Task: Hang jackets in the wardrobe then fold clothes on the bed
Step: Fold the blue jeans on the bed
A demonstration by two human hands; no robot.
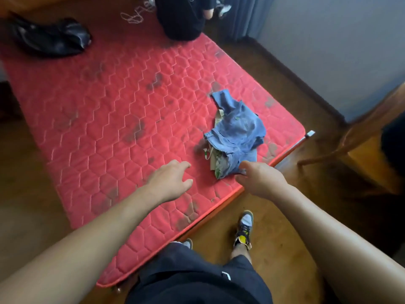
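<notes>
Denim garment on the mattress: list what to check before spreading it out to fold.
1. Right hand grips the denim garment at its near edge: ok.
2. Left hand free for a second corner: ok, open, holding nothing.
3. Garment lying flat: not ok, crumpled, pocket lining showing.
4. Bare mattress beside it for spreading: ok, to its left.
5. Jackets all hung: cannot tell; a black shiny garment lies at the far corner.
</notes>
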